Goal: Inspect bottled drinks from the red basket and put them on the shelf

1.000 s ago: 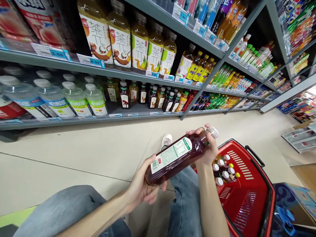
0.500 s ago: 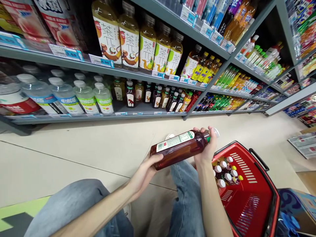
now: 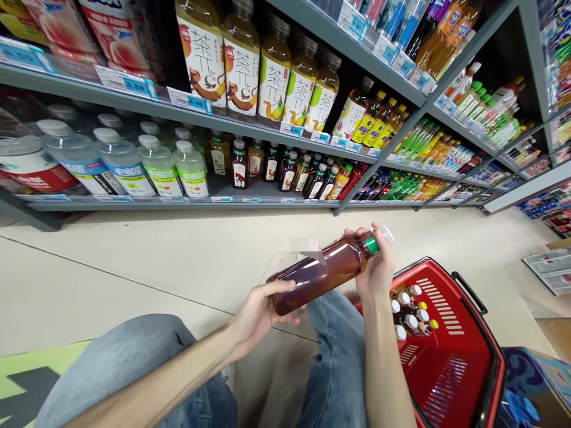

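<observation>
A dark reddish-brown drink bottle [image 3: 321, 270] with a white cap and a green neck band lies tilted in the air above my knees, its cap end to the right. My right hand [image 3: 377, 261] is closed around its neck, just below the cap. At the base end, my left hand [image 3: 267, 303] holds the bottle with the thumb on top and the fingers underneath. The side facing me is mostly bare, and only a sliver of label shows along the upper edge.
On my right stands a red shopping basket [image 3: 450, 351] with several capped bottles [image 3: 410, 315] at its far left corner. Drink shelves [image 3: 267, 202] run across the front. A printed carton [image 3: 535, 380] sits right of the basket.
My hands have rolled the bottle about its length, so its white label has turned away from me. The fingers of my left hand now show below the base.
</observation>
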Demonstrator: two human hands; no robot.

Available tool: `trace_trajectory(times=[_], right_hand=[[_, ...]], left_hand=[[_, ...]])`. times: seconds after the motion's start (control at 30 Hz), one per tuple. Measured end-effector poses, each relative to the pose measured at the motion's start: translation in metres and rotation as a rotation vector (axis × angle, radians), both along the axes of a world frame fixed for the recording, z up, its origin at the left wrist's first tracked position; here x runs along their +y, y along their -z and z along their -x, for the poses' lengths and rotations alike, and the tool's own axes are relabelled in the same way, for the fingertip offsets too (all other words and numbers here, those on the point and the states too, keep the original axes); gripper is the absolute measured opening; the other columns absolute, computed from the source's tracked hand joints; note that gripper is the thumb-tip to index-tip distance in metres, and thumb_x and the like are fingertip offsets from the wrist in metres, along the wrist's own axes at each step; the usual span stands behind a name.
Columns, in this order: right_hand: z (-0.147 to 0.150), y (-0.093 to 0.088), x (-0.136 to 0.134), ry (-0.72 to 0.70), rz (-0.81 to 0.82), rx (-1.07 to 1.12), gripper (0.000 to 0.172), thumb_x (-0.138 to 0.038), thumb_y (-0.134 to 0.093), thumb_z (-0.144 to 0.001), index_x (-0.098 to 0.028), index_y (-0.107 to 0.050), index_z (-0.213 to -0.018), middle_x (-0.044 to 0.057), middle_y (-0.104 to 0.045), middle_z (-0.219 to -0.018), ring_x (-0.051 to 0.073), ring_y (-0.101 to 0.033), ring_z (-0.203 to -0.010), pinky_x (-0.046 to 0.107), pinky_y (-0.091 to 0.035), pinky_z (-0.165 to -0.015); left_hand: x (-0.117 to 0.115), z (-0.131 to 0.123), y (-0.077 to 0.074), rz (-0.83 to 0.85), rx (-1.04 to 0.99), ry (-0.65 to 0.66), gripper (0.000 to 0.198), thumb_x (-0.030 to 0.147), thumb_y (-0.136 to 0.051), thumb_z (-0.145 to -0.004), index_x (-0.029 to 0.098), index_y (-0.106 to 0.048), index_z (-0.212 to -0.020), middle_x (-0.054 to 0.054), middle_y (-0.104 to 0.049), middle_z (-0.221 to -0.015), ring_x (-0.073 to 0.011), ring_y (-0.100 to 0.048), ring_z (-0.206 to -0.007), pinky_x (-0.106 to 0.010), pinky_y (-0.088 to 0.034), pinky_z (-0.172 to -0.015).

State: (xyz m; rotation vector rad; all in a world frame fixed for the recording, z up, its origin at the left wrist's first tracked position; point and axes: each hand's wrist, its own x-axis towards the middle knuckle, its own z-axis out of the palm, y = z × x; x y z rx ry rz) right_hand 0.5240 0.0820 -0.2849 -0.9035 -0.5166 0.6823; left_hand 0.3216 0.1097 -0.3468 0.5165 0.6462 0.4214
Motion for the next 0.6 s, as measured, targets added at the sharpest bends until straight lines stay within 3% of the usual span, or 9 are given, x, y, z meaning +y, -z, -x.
trace_trajectory(times=[0.13,0.33,0.47,0.6], right_hand=[[-0.001,0.001,-0.004,-0.053,-0.075,-0.155,0.03,-0.038,-0.07,-0.084,-0.026,-0.056,-0.108,-0.003,-0.072,-0.081,0.025,-0.076,-0.085,0.047,-0.057,-0.087],[0.004,0.002,0.006,0.087,-0.061,-0.128,0.03,-0.039,-0.068,-0.087,-0.024,-0.053,-0.108,-0.006,-0.067,-0.072,0.02,-0.075,-0.068,0.037,-0.059,-0.072],[0.001,0.003,0.015,0.134,-0.009,-0.069,0.04,-0.045,-0.071,-0.082,-0.025,-0.05,-0.109,-0.009,-0.065,-0.068,0.019,-0.074,-0.062,0.035,-0.059,-0.068],[-0.009,0.006,0.019,0.145,-0.068,0.002,0.038,-0.045,-0.069,-0.083,-0.026,-0.049,-0.11,-0.009,-0.065,-0.07,0.02,-0.075,-0.068,0.035,-0.06,-0.07]], left_hand=[[-0.002,0.0,0.001,0.067,-0.003,0.091,0.043,0.056,-0.059,-0.09,0.014,-0.066,-0.101,-0.008,-0.071,-0.082,-0.0138,-0.053,-0.05,-0.028,-0.047,-0.049],[-0.008,-0.004,0.004,0.063,-0.034,0.254,0.064,0.069,-0.046,-0.093,0.01,-0.067,-0.109,-0.011,-0.073,-0.081,-0.0075,-0.038,-0.039,-0.027,-0.044,-0.046],[-0.005,-0.004,0.0,0.12,0.044,0.231,0.065,0.065,-0.053,-0.091,0.014,-0.06,-0.13,-0.013,-0.077,-0.09,-0.0143,-0.055,-0.046,-0.03,-0.05,-0.051],[0.007,-0.009,-0.009,0.103,0.142,0.205,0.077,0.065,-0.063,-0.083,0.022,-0.05,-0.147,-0.012,-0.078,-0.108,-0.0304,-0.074,-0.078,-0.035,-0.057,-0.059]])
